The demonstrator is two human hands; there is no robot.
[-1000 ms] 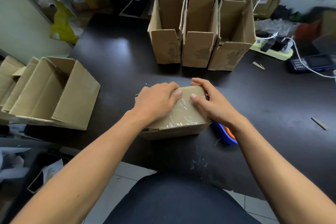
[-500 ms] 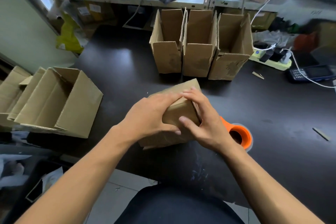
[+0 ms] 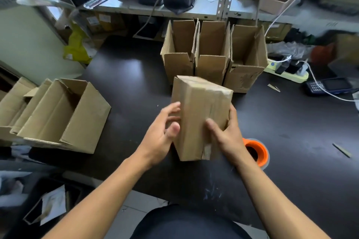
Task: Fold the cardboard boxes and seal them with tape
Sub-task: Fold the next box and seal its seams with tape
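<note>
A small brown cardboard box with clear tape along its seam stands on end above the black table, tilted away from me. My right hand grips its right side, thumb on the near face and fingers behind. My left hand holds the left side with curled fingers, thumb toward me. An orange tape roll lies on the table just right of my right wrist.
Three upright boxes with raised flaps stand in a row behind. Larger boxes lying on their sides sit at the left edge. A power strip with cables and a handheld device lie at the right. Shelving runs along the back.
The box lay flat under both hands pressing its taped top. It has been lifted and turned up onto its end, uncovering the orange tape roll at its right.
</note>
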